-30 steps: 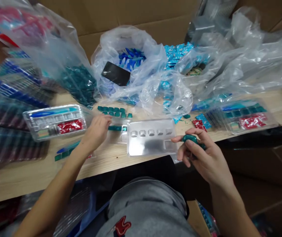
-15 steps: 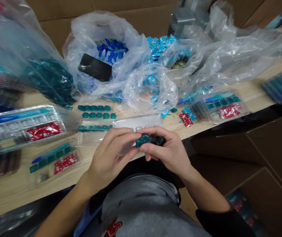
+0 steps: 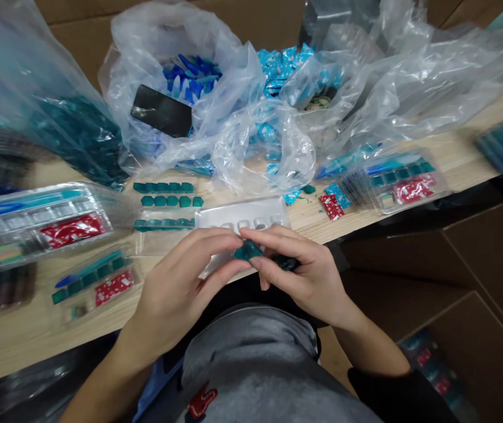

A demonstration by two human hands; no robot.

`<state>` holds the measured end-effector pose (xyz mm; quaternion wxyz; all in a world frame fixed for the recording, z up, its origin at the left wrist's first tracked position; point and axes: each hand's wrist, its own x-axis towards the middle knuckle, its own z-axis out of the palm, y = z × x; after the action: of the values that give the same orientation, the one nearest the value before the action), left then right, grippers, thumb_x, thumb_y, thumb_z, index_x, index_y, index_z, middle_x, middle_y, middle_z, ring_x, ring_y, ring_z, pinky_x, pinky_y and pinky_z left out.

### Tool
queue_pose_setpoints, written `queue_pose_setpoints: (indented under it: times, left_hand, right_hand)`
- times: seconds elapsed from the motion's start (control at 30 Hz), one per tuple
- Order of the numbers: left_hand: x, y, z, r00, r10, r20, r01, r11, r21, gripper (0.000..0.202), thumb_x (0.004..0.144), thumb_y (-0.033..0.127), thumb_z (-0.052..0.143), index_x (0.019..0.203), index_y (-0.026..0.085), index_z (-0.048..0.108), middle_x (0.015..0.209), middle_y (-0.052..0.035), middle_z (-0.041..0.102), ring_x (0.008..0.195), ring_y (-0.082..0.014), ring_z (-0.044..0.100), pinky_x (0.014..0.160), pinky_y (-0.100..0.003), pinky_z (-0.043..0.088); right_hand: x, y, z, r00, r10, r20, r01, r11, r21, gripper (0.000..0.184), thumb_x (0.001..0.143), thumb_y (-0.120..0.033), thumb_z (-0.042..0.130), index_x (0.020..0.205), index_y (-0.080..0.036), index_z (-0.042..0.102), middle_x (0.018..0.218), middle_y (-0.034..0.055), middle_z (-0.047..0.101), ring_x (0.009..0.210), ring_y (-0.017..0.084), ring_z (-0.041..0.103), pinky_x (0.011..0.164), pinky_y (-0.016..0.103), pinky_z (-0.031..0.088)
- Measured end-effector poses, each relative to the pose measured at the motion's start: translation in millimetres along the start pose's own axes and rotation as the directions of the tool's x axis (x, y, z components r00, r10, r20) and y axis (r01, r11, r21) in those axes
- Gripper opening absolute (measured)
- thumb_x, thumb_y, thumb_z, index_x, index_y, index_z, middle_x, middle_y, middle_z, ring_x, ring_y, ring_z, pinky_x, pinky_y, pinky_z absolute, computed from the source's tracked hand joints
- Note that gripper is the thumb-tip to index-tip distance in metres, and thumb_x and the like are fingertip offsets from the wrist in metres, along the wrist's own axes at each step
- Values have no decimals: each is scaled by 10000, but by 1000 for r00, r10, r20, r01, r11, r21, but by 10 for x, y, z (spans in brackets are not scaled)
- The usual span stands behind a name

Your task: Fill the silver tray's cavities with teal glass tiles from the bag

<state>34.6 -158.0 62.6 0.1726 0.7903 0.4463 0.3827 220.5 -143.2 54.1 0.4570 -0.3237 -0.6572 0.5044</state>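
Clear plastic bags (image 3: 181, 70) held blue pieces; a clear tray (image 3: 242, 212) lay empty. Both left hand (image 3: 181, 288) and right hand (image 3: 308, 276) pinched a glossy teal piece (image 3: 246, 251).

No legible text on any item.

Three rows of teal pieces (image 3: 167, 187), one black phone (image 3: 161, 111), perhaps three filled trays (image 3: 40, 220).

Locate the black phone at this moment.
In the head view the black phone lies upper left of centre, on the clear plastic bag of blue pieces, far behind both hands and the rows of teal blocks.
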Motion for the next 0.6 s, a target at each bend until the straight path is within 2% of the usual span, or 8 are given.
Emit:
queue_pose_setpoints:
  times: [0.1, 0.17, 0.27, 0.33, 0.43, 0.6]
  left_hand:
    - [12, 9, -14, 999, 48, 6, -48, 993, 106, 151, 948, 148, 553, 1062, 223, 618, 977, 25, 723, 939, -94, 684, 888, -162, 519]
    - [10, 3, -22, 996, 90, 21, -92, 986, 137, 176, 956, 201, 556, 1120, 233, 612, 979, 22, 736, 898, -107, 701, 849, -179, 541]
    - [-1, -21, -39, 993, 112, 45, -116, 987, 113, 220, 960, 274, 561, 1176, 249, 596, 990, 12, 745, 889, -132, 714, 829, -215, 563]
    - [-6, -39, -45, 994, 84, 64, -89, 993, 78, 223, 970, 248, 534, 1184, 263, 594, 996, 12, 743, 894, -140, 719, 809, -228, 573]
    - [-13, -47, -16, 996, 49, 70, -54, 996, 65, 273, 963, 180, 501, 1207, 274, 580, 1015, 10, 734, 898, -150, 718, 789, -247, 583]
    - [-62, -44, 123, 995, 98, -30, -90, 976, 197, 319, 904, 70, 511, 1181, 224, 550, 974, -14, 700, 902, -147, 684, 824, -254, 558]
  right_hand:
    - [-8, 4, 7, 1000, -11, -12, 10, 999, -45, 365, 887, -73, 603, 1207, -221, 696, 875, 6, 680, 670, 64, 594, 750, 235, 547]
    - [-9, 4, 7, 1000, 17, -13, -17, 1000, -3, 347, 887, -100, 616, 1196, -231, 703, 820, -9, 667, 647, 65, 588, 718, 234, 544]
    - [-9, 3, 4, 995, 93, 20, -94, 991, 95, 317, 890, -138, 634, 1181, -234, 714, 720, -38, 617, 585, 55, 570, 665, 218, 536]
    - [-10, 10, 10, 993, 120, 22, -121, 988, 92, 321, 892, -138, 628, 1180, -250, 716, 696, -45, 589, 586, 59, 571, 671, 222, 537]
    - [-17, 41, 41, 996, 91, -10, -91, 996, 21, 356, 892, -115, 605, 1194, -272, 708, 740, -32, 588, 618, 67, 576, 682, 229, 538]
    - [-44, 108, 119, 999, -2, -33, 1, 999, -32, 357, 891, -104, 604, 1202, -249, 702, 853, -1, 632, 592, 52, 554, 666, 216, 542]
